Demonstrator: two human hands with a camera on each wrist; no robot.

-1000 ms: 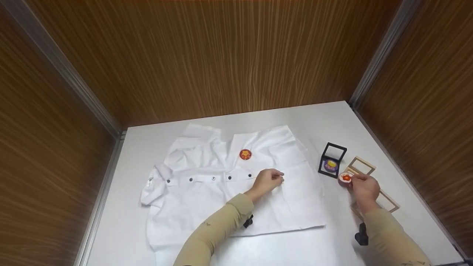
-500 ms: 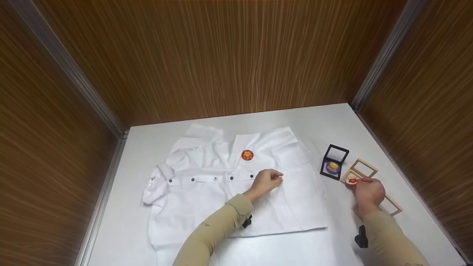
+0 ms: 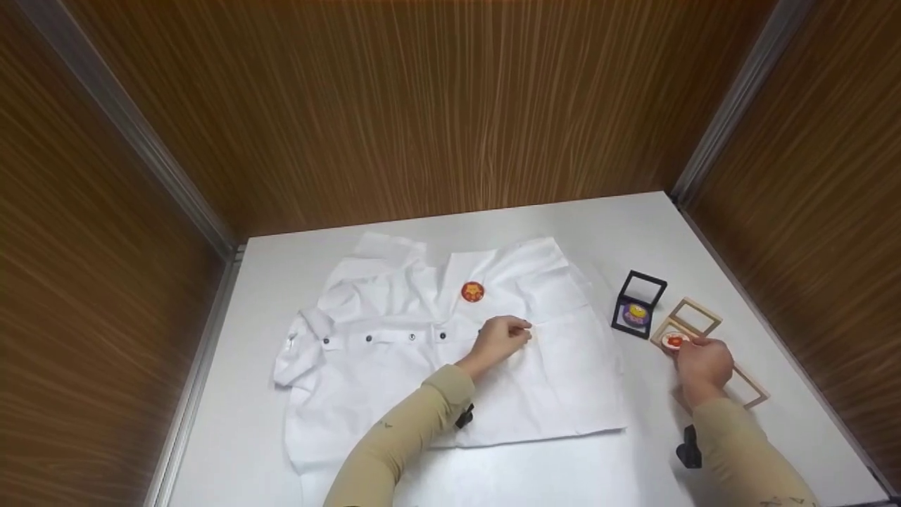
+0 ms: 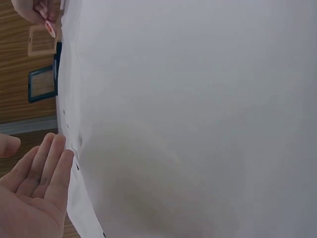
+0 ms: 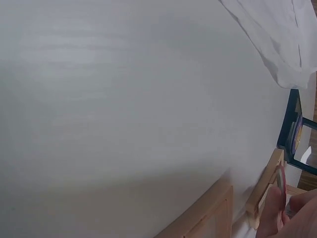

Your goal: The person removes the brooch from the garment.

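My right hand [image 3: 706,366] pinches a round white button badge [image 3: 673,340] with a red flower by its edge. The badge lies over the base of an open light-wood box [image 3: 702,310]; in the right wrist view the badge [image 5: 282,186] stands nearly edge-on between thumb and fingers, right at the box. My left hand [image 3: 498,341] is over a white button-up shirt [image 3: 570,373], close to its button placket. In the left wrist view its fingers [image 4: 52,166] are loosely extended, thumb apart, holding nothing. A red badge with a yellow figure [image 3: 472,291] sits on the shirt.
An open black box [image 3: 617,317] with a purple and yellow badge [image 3: 635,315] inside stands beside the wooden box. Another light-wood box [image 3: 761,398] lies partly hidden under the right forearm. Wood-grain panels [image 3: 450,105] enclose the white table [image 3: 225,394] at back and sides.
My right hand has moved the flower badge slightly right and down, from in front of the wooden box onto its base. The left hand has shifted slightly left over the shirt.
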